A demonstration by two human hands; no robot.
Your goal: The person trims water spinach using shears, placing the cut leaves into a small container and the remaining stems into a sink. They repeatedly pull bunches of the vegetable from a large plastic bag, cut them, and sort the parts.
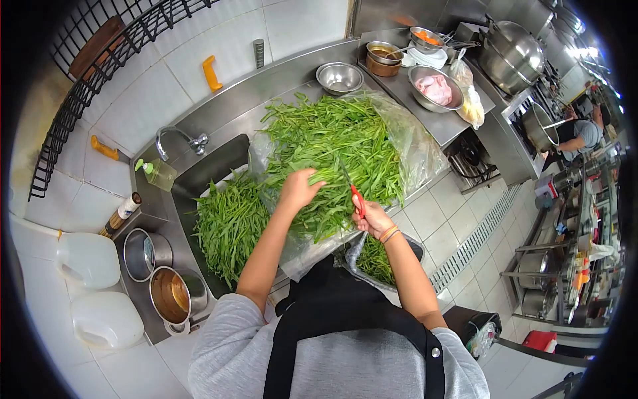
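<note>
A large heap of long-leaved greens [332, 133], which look like water spinach, lies on a clear plastic sheet [415, 136] over the steel counter. My left hand [300, 191] is at the near side of this heap, its fingers closed on some of the stems. My right hand [373, 219] grips a red-handled knife [357, 198], its narrow blade pointing away from me into the greens. A second pile of greens [229, 226] fills much of the sink to the left. Below my right forearm, cut greens [377, 261] lie in a lined container [415, 247].
A faucet [179, 141] and soap bottle [158, 174] stand behind the sink. Metal pots [178, 296] and white jugs [106, 319] are at left. An upturned-rim steel bowl [339, 78] and a bowl of raw meat [435, 88] sit at the back. Another person [585, 136] works far right.
</note>
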